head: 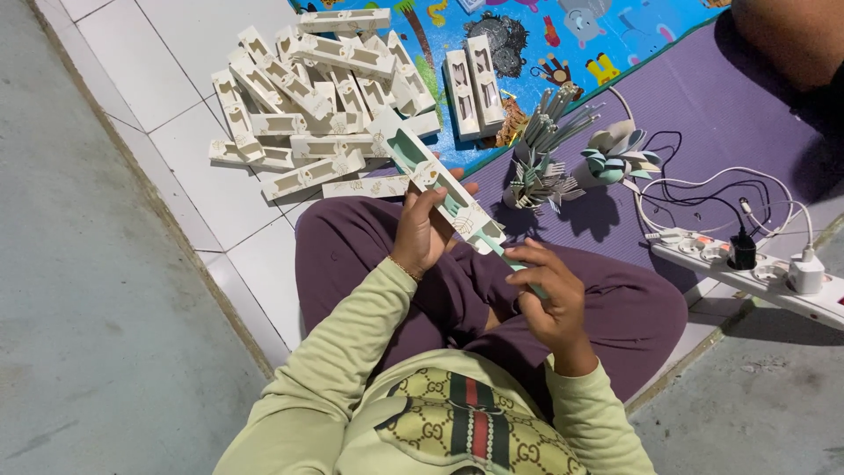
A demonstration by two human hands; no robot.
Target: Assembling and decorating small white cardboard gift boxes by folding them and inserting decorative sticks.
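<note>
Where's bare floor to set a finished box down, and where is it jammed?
Free: the white tiles left of the box pile, out to the grey concrete. Also the purple mat past the power strip. Crowded: the pile itself, the toothbrush bundles beside the cables, and the lap, where left hand and right hand hold a long box.

Bright, even overhead light, soft shadows, sharp focus, slight wide-angle bending

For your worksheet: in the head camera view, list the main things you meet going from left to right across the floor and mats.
Pile of white cardboard boxes → left hand gripping a long white box → right hand at the teal item's end → bundles of toothbrushes → white power strip.
</note>
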